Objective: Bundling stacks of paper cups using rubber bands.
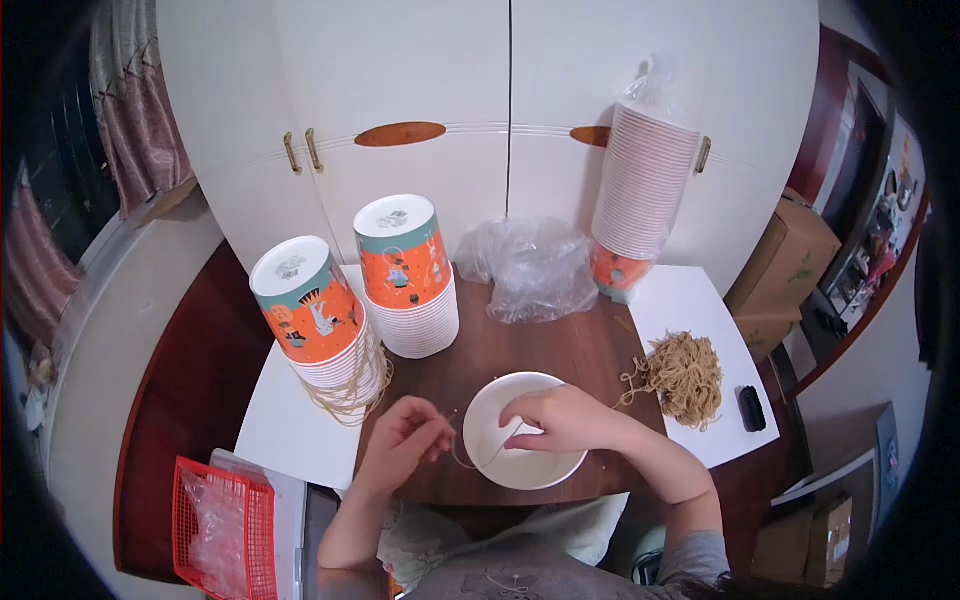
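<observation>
A white paper tub (500, 478) stands upright in front of me, its round mouth facing up. My right hand (565, 418) is over the mouth, thumb and fingers pinched on a thin pale string (463, 464). The string sags in a loop across the tub's near left rim toward my left hand (405, 445), whose fingers are closed on its other part left of the tub. Just beyond my left hand stands an upside-down stack of orange and green printed paper tubs (312, 315), with loose beige strings (350, 395) draped down its side.
Another upturned tub stack (405, 270) and a crumpled clear plastic bag (530, 268) are at the back. A tall bagged stack (648, 180) stands back right. A heap of beige string (685, 378) and a small black object (751, 408) lie right. A red basket (225, 525) is lower left.
</observation>
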`<state>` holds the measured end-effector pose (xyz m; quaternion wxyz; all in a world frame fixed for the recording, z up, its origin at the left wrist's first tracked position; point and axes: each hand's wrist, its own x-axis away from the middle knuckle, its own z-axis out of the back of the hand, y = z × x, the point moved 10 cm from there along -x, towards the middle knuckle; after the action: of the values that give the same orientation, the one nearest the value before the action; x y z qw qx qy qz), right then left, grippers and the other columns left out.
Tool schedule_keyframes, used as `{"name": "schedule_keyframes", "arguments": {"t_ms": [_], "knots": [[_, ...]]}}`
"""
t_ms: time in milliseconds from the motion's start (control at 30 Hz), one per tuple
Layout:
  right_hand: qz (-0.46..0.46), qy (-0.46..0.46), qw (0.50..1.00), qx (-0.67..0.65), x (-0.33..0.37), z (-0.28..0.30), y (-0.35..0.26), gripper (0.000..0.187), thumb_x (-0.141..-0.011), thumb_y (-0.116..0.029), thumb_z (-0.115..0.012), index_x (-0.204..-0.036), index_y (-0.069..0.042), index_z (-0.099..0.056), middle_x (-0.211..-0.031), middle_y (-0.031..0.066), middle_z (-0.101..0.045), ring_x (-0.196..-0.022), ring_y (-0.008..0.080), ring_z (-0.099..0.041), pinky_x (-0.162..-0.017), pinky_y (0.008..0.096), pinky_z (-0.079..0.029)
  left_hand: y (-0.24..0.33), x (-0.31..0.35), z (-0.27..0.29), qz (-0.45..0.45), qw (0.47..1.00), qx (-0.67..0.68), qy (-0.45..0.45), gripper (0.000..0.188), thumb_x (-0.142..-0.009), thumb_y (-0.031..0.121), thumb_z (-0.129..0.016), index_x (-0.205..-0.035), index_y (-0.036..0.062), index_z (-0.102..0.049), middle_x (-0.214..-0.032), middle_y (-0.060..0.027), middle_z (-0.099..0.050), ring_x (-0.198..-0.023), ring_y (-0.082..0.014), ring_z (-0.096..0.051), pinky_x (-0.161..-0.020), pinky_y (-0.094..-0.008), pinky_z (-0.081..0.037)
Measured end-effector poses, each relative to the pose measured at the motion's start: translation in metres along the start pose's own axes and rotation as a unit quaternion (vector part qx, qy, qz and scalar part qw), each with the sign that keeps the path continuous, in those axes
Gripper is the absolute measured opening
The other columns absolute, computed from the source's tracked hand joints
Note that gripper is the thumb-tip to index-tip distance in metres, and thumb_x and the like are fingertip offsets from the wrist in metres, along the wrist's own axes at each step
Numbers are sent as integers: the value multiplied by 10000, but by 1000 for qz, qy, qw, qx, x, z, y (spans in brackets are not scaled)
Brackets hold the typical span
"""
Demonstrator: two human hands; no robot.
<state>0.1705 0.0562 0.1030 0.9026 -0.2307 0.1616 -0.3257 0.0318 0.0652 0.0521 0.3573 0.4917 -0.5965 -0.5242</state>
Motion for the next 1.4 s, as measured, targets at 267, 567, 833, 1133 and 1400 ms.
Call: {"name": "schedule_keyframes", "arguments": {"t_ms": [267,567,833,1133,1400], "knots": [[38,140,983,-116,-22,13,-5,164,-745,-173,-621,-856,-56,-592,-654,62,-560,-578,177,-563,-519,286,-433,-4,-23,-47,24,992,-36,-119,215,-841,24,-447,-1022,29,-332,-860,-102,-575,-732,-126,-588,-551,-220,-466],[29,153,984,-88,-27,20,3,128,-758,-137,-603,-833,-39,-569,-674,70,-574,-592,180,-569,-537,281,-440,-19,-18,-42,-3,983,-129,-132,182,-820,87,-527,-981,3,-524,-789,-51,-602,-686,-79,-553,-542,-207,-431],[-12,148,971,-190,-24,37,4,157,-784,-108,-569,-916,-30,-537,-669,63,-555,-589,130,-536,-552,262,-424,-29,-16,-38,-14,922,-374,-99,164,-790,139,-559,-890,22,-614,-661,-41,-591,-592,-65,-537,-541,-218,-430],[4,258,966,-5,-29,27,20,107,-766,-113,-565,-849,-48,-550,-744,89,-553,-690,231,-556,-608,320,-425,-43,-11,-41,53,946,-280,-154,174,-822,155,-526,-890,28,-624,-684,-42,-612,-618,-79,-554,-577,-224,-440],[22,152,986,66,0,-34,0,141,-730,-237,-606,-726,-99,-576,-712,34,-526,-695,197,-533,-636,337,-365,-49,-11,-27,82,974,-171,-121,209,-848,159,-508,-883,-19,-611,-741,-50,-620,-710,-91,-576,-672,-228,-459]]}}
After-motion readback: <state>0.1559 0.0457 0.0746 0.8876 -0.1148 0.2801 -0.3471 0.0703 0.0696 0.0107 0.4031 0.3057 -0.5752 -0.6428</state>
